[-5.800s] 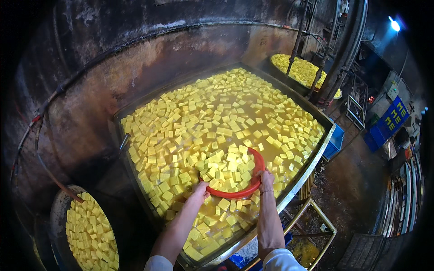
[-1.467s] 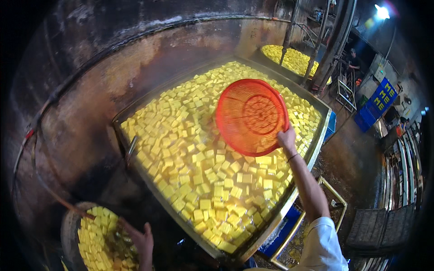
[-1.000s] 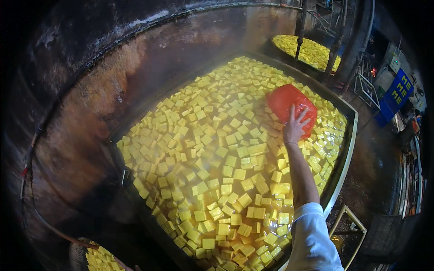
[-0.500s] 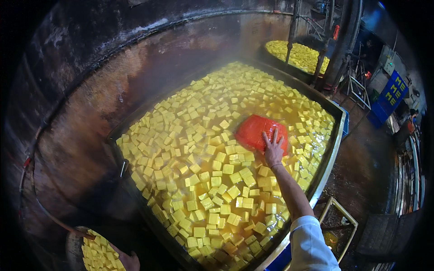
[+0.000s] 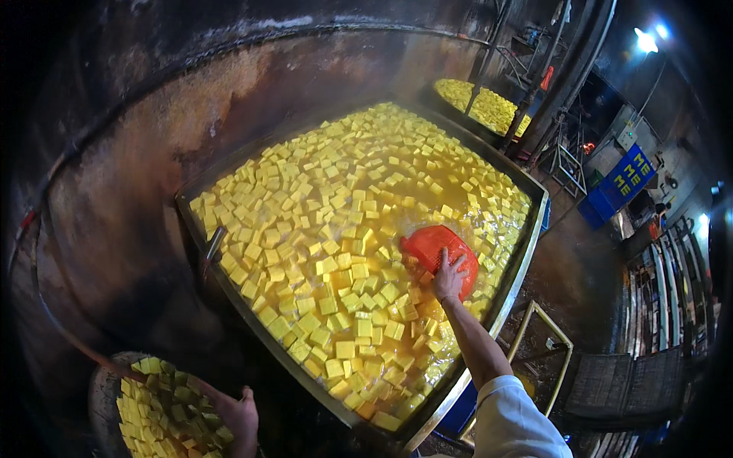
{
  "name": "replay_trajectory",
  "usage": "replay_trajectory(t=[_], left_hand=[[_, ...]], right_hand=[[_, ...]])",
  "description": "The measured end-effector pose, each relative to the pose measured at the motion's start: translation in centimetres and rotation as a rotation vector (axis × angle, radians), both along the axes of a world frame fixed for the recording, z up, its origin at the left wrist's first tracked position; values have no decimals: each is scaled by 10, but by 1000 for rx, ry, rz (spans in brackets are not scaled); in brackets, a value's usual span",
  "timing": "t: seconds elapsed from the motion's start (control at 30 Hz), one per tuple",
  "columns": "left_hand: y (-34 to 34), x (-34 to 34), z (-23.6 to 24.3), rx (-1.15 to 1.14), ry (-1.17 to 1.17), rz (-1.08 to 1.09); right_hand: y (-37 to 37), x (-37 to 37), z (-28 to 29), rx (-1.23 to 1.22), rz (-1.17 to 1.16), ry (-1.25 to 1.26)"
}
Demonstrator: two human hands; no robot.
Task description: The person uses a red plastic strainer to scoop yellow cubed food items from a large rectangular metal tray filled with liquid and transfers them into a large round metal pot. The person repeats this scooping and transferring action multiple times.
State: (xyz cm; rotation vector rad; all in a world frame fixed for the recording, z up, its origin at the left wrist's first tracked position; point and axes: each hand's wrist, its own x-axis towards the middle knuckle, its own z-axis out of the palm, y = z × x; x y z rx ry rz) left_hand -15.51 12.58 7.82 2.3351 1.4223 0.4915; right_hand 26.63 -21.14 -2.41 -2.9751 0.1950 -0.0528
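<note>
Yellow cubes that look like tofu (image 5: 345, 349) float densely in cloudy yellowish liquid inside a large square vat (image 5: 513, 286). Toward the vat's right side, a red perforated plastic basket (image 5: 460, 253) lies tilted and partly sunk, its outer side turned up. My right hand (image 5: 449, 276) holds it, fingers spread across that outer side. At the lower left, a round container (image 5: 104, 404) is heaped with more of the cubes. My left hand (image 5: 240, 418) is at its right edge, thumb raised apart and fingers stretched toward the cubes; whether it grips the rim is hidden.
A metal tube (image 5: 214, 243) sticks up at the vat's left edge. A hose (image 5: 65, 328) runs down to the round container. Right of the vat stands a metal frame (image 5: 527, 328). Farther back are posts (image 5: 561, 84) and another round vat (image 5: 482, 105) of cubes.
The red basket has tipped and come nearer to me with my right hand on it. My left hand shows more, its thumb now visible. The whole view has shifted a little.
</note>
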Motion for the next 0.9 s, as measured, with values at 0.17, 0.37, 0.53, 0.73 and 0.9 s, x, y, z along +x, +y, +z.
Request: replay_trajectory(t=[0.17, 0.37, 0.53, 0.73, 0.9], left_hand=[[-16, 11, 44, -206, -263, -95], [-13, 3, 37, -323, -346, -89], [-17, 8, 42, -366, -409, -89], [-18, 10, 44, -156, -271, -13], [-7, 0, 11, -114, -163, 5]], right_hand=[[16, -31, 4, 44, -89, 99], [51, -49, 23, 117, -161, 247], [29, -9, -21, -6, -59, 277], [27, 38, -17, 304, 188, 585], [8, 60, -4, 376, 186, 603]])
